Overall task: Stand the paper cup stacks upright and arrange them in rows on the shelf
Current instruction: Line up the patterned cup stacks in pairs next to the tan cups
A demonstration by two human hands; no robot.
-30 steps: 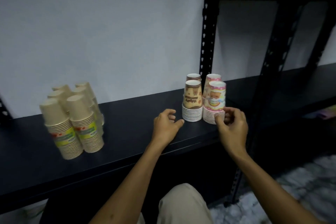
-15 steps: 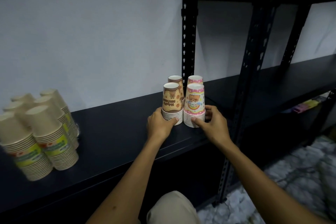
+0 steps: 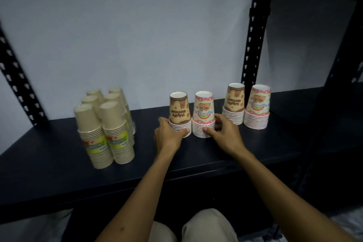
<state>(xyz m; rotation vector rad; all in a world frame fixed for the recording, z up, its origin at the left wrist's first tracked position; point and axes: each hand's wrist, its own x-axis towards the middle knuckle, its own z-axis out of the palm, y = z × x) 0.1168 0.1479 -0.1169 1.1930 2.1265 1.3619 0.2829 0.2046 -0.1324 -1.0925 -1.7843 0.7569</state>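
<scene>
On the black shelf (image 3: pixel 196 155) stand upside-down stacks of paper cups. My left hand (image 3: pixel 168 136) grips the base of a brown bear-print stack (image 3: pixel 179 111). Right beside it, my right hand (image 3: pixel 225 133) grips the base of a pink bear-print stack (image 3: pixel 204 113); the two stacks touch. Further right, near the upright post, stand another brown stack (image 3: pixel 234 103) and another pink stack (image 3: pixel 257 106). At the left, several plain tan cup stacks (image 3: pixel 107 124) with green and yellow labels stand in two rows.
A perforated black post (image 3: pixel 253 31) rises behind the right stacks, and another post (image 3: pixel 15 76) slants at the left. A white wall backs the shelf. My knees (image 3: pixel 196 226) show below the shelf's front edge.
My hands have slid the front brown and pink stacks leftward, away from the two back stacks beside the post. The view has swung left as well.
</scene>
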